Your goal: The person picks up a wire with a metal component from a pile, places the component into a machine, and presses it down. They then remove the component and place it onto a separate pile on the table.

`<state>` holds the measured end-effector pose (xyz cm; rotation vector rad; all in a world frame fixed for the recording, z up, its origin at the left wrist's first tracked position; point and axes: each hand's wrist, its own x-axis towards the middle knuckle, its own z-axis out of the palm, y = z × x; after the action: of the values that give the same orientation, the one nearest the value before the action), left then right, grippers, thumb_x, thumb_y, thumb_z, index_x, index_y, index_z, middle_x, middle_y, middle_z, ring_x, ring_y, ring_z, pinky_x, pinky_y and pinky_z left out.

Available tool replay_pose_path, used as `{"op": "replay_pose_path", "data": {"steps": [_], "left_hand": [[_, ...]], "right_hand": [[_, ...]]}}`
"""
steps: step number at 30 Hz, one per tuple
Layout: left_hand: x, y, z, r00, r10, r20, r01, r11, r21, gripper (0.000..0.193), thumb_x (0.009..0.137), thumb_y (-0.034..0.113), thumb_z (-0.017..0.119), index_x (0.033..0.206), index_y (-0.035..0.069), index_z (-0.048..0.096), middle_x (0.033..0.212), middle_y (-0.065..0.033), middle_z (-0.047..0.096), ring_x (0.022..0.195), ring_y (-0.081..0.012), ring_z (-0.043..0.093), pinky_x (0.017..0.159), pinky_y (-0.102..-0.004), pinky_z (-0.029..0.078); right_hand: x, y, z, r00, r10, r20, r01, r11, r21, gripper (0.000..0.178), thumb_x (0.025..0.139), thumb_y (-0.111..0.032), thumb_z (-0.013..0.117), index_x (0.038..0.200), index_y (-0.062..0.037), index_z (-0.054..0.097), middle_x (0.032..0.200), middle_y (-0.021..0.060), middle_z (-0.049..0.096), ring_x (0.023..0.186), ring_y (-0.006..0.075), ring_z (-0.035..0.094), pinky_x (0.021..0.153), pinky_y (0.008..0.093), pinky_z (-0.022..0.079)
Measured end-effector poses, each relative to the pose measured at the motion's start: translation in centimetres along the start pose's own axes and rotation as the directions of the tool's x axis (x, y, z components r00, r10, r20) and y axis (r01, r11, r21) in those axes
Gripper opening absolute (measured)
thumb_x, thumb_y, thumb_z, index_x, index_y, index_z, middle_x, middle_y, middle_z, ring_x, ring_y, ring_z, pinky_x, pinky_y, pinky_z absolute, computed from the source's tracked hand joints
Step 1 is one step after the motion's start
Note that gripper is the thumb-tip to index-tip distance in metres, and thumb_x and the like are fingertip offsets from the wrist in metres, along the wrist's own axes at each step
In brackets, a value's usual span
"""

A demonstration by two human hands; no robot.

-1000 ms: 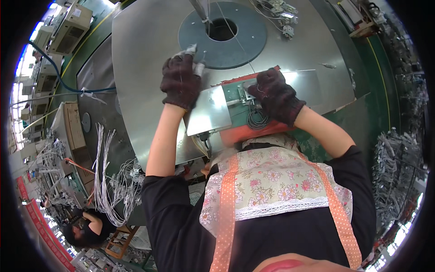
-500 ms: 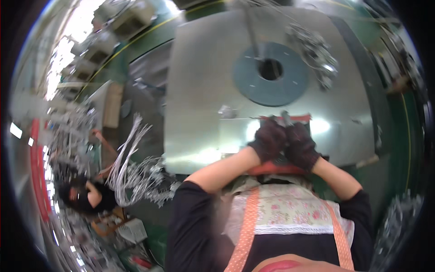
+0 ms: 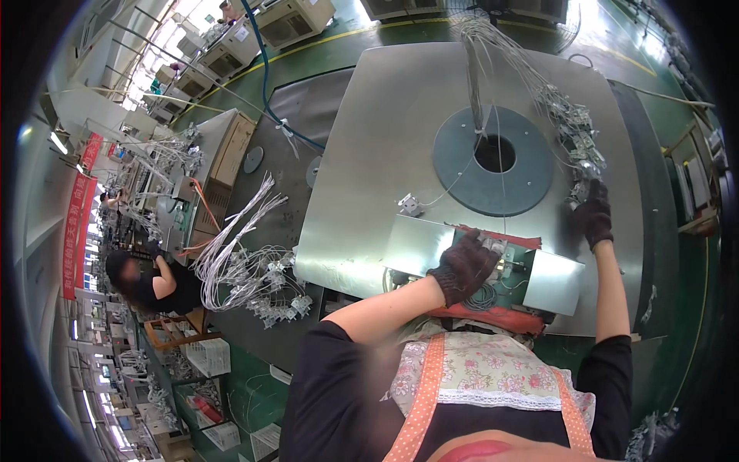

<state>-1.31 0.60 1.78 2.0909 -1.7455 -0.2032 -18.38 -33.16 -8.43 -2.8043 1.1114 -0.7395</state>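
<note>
Hand on left curled over small metal part, hold unclear. Wired metal connectors bunched just beyond right hand, grasp unclear; parting wires gently would avoid snags.

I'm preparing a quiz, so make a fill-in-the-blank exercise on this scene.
Of the dark-gloved left hand and dark-gloved right hand, the ____ one is nearer the tangled silvery connectors.
The flat blue-grey disc has a ____ in its middle.
The small whitish block-shaped part lies on the disc's ____ side in the picture.
Missing: right; hole; left.
</note>
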Motion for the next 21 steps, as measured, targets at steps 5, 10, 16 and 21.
{"op": "replay_pose_path", "data": {"steps": [5, 10, 16, 21], "left_hand": [[0.7, -1.2, 0.6, 0.976, 0.131, 0.176, -0.139, 0.99, 0.03, 0.041, 0.088, 0.02, 0.057, 0.124, 0.001, 0.064, 0.111, -0.0177, 0.07, 0.108, -0.0345, 0.066, 0.113, -0.0486, 0.04], [0.1, -2.2, 1.1, 0.968, 0.214, 0.128, -0.24, 0.94, 0.242, 0.04, 0.09, 0.03, 0.065, 0.119, 0.002, 0.065, 0.116, -0.0172, 0.068, 0.119, -0.0358, 0.06, 0.109, -0.042, 0.044], [0.5, -2.5, 1.8, 0.954, 0.287, 0.084, -0.3, 0.919, 0.257, 0.048, 0.087, 0.031, 0.066, 0.124, 0.002, 0.062, 0.123, -0.0148, 0.064, 0.124, -0.0349, 0.056, 0.113, -0.0473, 0.039], [0.6, -1.6, 0.9, 0.961, 0.263, 0.085, -0.273, 0.95, 0.153, 0.054, 0.092, 0.038, 0.067, 0.129, -0.001, 0.06, 0.121, -0.0208, 0.068, 0.117, -0.0376, 0.064, 0.111, -0.0503, 0.042]], "right_hand": [[-1.3, -0.7, 2.1, 0.993, 0.003, 0.118, -0.005, 1.0, 0.024, 0.056, 0.087, -0.033, 0.073, 0.131, -0.0016, 0.056, 0.125, 0.0213, 0.06, 0.123, 0.0372, 0.055, 0.106, 0.0451, 0.044], [-0.9, -2.1, 0.1, 0.978, -0.19, 0.086, 0.18, 0.978, 0.107, 0.024, 0.089, -0.015, 0.057, 0.109, -0.0028, 0.061, 0.102, 0.0249, 0.066, 0.095, 0.0401, 0.065, 0.083, 0.0473, 0.053], [-4.2, -0.1, -6.5, 0.964, -0.232, 0.128, 0.194, 0.947, 0.256, 0.026, 0.089, -0.015, 0.062, 0.112, -0.0033, 0.061, 0.102, 0.0163, 0.068, 0.086, 0.0326, 0.066, 0.077, 0.0414, 0.055], [-5.7, -1.8, -14.4, 0.97, -0.192, -0.148, 0.239, 0.856, 0.458, 0.047, 0.086, -0.016, 0.074, 0.13, -0.0064, 0.059, 0.111, 0.008, 0.067, 0.095, 0.0198, 0.068, 0.087, 0.0358, 0.057]]}}
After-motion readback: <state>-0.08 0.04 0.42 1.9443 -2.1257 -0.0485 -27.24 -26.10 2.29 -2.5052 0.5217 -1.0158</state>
